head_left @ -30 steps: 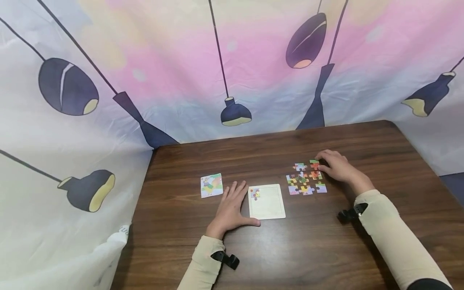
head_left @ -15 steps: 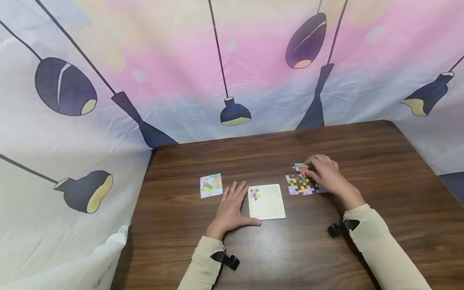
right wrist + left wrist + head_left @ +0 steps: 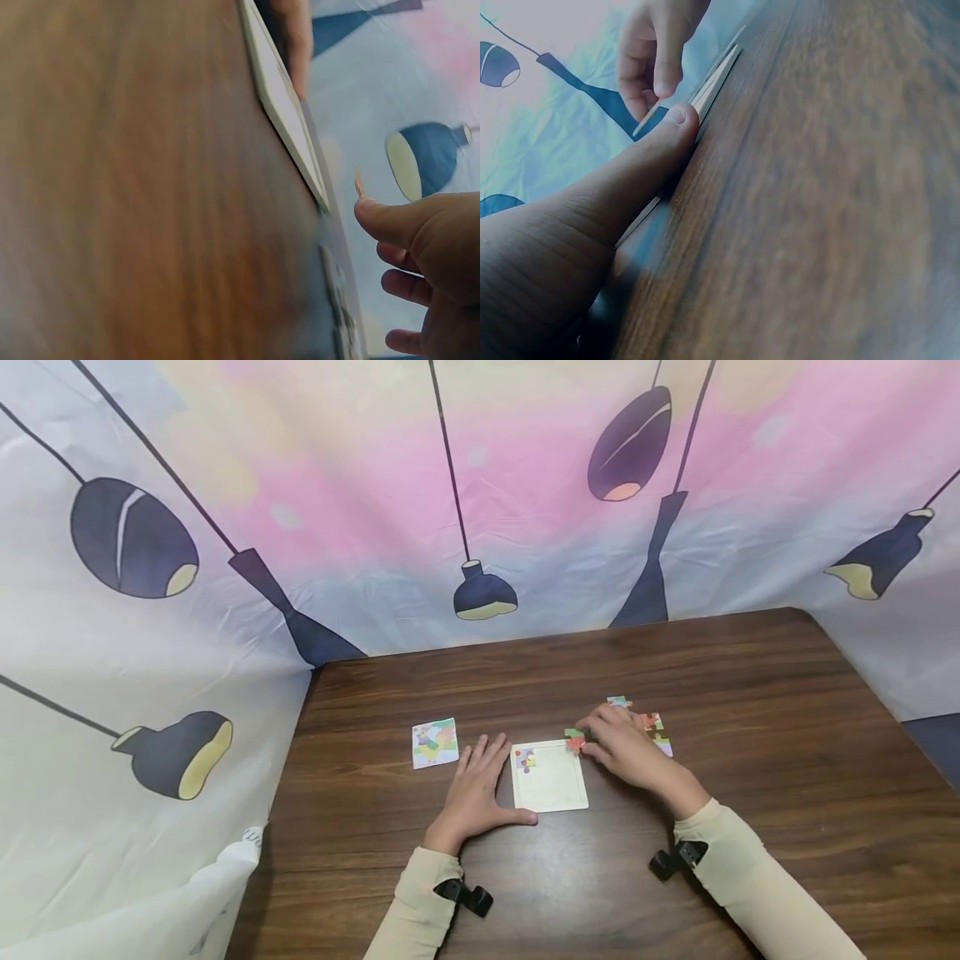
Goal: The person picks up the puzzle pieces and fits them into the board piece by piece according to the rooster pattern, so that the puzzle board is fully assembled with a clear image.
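My right hand (image 3: pixel 626 745) pinches a red and green jigsaw piece (image 3: pixel 574 740) by its edge, over the top right corner of a pale square puzzle tray (image 3: pixel 551 789). In the right wrist view that piece (image 3: pixel 358 184) is seen edge-on, raised off the table. One placed piece (image 3: pixel 527 759) lies in the tray's upper left corner. With fingers spread, my left hand (image 3: pixel 476 797) rests along the tray's left side, its thumb by the lower edge. Several loose pieces (image 3: pixel 652 723) lie to the right, partly hidden under my right hand.
A small square picture card (image 3: pixel 435 743) lies left of the tray. The dark wooden table (image 3: pixel 765 710) meets a printed cloth backdrop (image 3: pixel 360 510) at its back and left edges. A black wrist camera (image 3: pixel 678 858) is strapped to each sleeve.
My right hand has moved left from the loose pieces to the tray, carrying the red and green jigsaw piece. My left hand has stayed in place.
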Demonstrator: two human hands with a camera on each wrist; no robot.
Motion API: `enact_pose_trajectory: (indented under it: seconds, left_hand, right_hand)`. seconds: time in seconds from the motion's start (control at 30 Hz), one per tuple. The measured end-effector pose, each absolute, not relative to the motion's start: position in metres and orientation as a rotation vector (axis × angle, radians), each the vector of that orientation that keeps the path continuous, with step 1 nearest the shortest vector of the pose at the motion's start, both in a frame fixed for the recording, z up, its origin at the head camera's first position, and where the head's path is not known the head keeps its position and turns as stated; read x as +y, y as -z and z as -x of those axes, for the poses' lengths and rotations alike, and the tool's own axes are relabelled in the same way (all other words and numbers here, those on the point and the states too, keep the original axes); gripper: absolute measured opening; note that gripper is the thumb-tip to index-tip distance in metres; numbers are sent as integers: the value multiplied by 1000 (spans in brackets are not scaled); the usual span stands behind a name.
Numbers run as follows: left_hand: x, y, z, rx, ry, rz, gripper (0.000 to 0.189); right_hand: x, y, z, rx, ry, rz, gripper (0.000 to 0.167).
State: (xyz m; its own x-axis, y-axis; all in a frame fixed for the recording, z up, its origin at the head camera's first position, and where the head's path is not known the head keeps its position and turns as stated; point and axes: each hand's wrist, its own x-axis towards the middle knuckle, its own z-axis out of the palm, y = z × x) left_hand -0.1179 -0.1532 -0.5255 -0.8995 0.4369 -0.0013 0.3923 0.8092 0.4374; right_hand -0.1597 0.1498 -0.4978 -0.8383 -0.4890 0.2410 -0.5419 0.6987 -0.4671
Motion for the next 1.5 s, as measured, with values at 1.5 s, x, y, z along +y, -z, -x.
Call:
enact_pose_trajectory:
  seconds: [1.5]
  left_hand:
    - [-155,525,118,2882,-681,-638,127]
  right_hand:
    - [123,507,147,-2771,-772,-998,14]
